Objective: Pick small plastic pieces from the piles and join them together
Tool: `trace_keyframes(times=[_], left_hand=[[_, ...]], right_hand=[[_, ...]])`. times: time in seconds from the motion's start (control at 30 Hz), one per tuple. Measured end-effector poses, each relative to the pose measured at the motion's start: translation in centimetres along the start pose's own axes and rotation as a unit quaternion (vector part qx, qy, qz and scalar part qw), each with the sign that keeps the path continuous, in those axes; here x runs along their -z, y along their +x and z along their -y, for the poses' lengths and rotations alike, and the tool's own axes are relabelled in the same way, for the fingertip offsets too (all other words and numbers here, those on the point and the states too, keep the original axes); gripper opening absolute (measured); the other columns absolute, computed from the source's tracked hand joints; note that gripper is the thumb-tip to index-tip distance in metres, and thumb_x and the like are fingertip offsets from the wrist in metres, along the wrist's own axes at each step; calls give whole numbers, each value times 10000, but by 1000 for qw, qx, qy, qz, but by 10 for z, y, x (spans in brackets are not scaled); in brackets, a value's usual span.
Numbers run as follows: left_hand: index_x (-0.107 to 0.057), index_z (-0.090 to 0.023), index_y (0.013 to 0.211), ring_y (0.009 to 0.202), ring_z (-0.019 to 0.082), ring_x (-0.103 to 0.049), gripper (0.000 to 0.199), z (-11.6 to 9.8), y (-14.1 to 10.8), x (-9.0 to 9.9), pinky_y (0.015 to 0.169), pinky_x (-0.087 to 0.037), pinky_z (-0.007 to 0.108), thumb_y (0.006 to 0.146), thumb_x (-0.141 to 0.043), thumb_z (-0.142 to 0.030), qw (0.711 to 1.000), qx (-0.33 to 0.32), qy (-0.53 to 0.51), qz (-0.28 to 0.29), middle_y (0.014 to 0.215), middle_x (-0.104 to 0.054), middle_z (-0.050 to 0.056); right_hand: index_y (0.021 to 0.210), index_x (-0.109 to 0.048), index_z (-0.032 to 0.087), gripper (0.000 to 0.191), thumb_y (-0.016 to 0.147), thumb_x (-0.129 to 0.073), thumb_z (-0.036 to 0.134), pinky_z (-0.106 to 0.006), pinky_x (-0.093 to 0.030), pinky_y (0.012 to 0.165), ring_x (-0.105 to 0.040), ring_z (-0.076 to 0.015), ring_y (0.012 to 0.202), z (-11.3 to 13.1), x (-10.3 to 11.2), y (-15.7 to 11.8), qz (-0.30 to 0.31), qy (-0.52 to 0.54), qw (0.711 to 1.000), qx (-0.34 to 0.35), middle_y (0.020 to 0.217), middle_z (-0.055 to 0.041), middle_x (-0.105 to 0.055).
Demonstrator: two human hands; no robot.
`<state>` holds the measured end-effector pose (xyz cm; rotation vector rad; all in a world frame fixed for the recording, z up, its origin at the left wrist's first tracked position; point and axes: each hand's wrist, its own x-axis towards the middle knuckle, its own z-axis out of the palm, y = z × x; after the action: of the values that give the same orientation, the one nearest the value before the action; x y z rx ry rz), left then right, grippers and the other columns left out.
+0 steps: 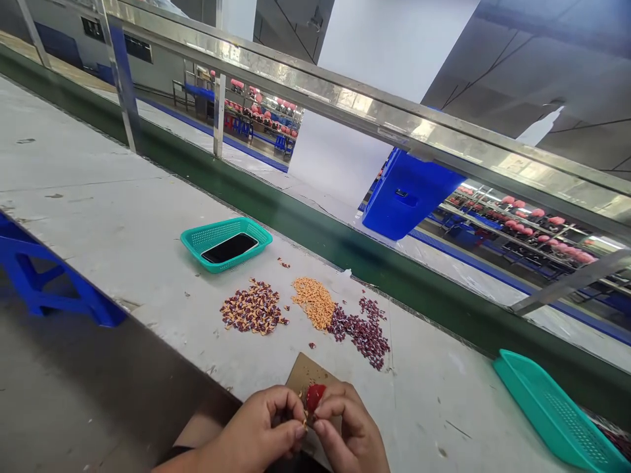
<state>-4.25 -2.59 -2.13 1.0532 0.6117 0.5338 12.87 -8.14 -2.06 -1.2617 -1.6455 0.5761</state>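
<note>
My left hand [273, 420] is closed in a pinch, with a tiny orange piece [305, 419] at the tips of its thumb and forefinger. Close against it, my right hand [351, 427] is also pinched, and a small smooth red object [315, 397] shows at its fingers. Both hands are over a brown board [306, 373] scattered with orange crumbs. Beyond them on the table lie a pile of two-coloured orange and dark purple pieces [252, 307], a pile of orange pieces [314, 301] and a spread of dark purple pieces [362, 334].
A green basket [190, 240] holding a phone [230, 247] stands behind the piles. Another green basket [557, 414] is at the right. A green belt [315, 223] and a metal rail [345, 98] run along the far side of the table [123, 217]. A blue stool [44, 269] stands at left.
</note>
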Motion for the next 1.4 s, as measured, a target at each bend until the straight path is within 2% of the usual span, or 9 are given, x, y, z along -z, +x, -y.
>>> trace_keyframes(times=[0.43, 0.67, 0.9, 1.0, 1.13, 1.2, 1.27, 1.33, 1.4], left_hand=[[-518, -161, 726, 591, 115, -457, 267, -1, -2, 0, 589, -356, 258, 695, -669, -379, 1000, 3, -12, -8, 612, -514, -40], [-534, -159, 711, 620, 123, -470, 313, -10, -4, -4, 611, -378, 262, 683, -687, -431, 1000, -22, -18, -7, 638, -550, -24], [-531, -164, 705, 603, 119, -452, 294, -7, -5, -2, 596, -369, 251, 698, -665, -425, 999, -39, -10, -13, 614, -517, -36], [-535, -165, 710, 620, 125, -461, 226, -9, -6, -1, 602, -378, 251, 719, -631, -371, 999, -43, 26, -7, 635, -526, -29], [-541, -173, 699, 641, 138, -487, 132, -20, -5, 1, 608, -402, 251, 732, -552, -300, 989, -48, 141, -13, 653, -531, -22], [-555, -181, 700, 655, 145, -516, 100, -28, -1, 7, 619, -414, 249, 740, -524, -267, 968, -64, 240, -20, 667, -560, -16], [-578, -190, 713, 687, 153, -551, 105, -37, 5, 21, 646, -427, 252, 763, -501, -241, 925, -101, 364, -38, 706, -605, -4], [-602, -199, 750, 734, 167, -584, 164, -47, 14, 42, 679, -442, 268, 810, -456, -243, 859, -144, 488, -65, 764, -646, 15], [-631, -206, 807, 811, 194, -607, 241, -58, 24, 66, 750, -457, 307, 855, -405, -274, 786, -179, 583, -104, 839, -675, 41]], right_hand=[[781, -611, 254, 81, 776, -619, 173, -228, -475, 670, -577, -144, 723, 7, -9, 6, -43, 16, 999, 26, 747, 11, -591], [776, -615, 246, 37, 792, -616, 213, -223, -478, 666, -580, -141, 720, 10, -14, 6, -59, 15, 998, 31, 739, 5, -592], [751, -608, 239, 46, 796, -609, 231, -245, -470, 637, -573, -152, 691, 13, -14, 8, -56, -9, 996, 62, 697, 1, -581], [766, -611, 242, 50, 809, -593, 224, -257, -457, 624, -564, -152, 675, 14, -13, 9, -46, -34, 994, 93, 684, 5, -571], [790, -608, 242, 62, 781, -613, 181, -286, -452, 659, -563, -165, 715, 13, -8, 10, -16, -89, 990, 107, 715, 1, -581], [838, -617, 249, 82, 772, -632, 202, -300, -461, 676, -571, -180, 749, 9, -1, 12, 16, -105, 991, 85, 749, -7, -604], [914, -631, 253, 133, 781, -632, 245, -322, -470, 700, -580, -202, 794, -1, 12, 17, 27, -133, 990, 34, 814, -29, -633], [936, -650, 242, 139, 805, -605, 235, -355, -462, 762, -582, -225, 869, -13, 30, 25, 7, -198, 980, -31, 906, -59, -648], [895, -672, 221, 124, 803, -597, 186, -379, -434, 812, -575, -241, 909, -26, 48, 37, 15, -285, 956, -62, 938, -73, -658]])
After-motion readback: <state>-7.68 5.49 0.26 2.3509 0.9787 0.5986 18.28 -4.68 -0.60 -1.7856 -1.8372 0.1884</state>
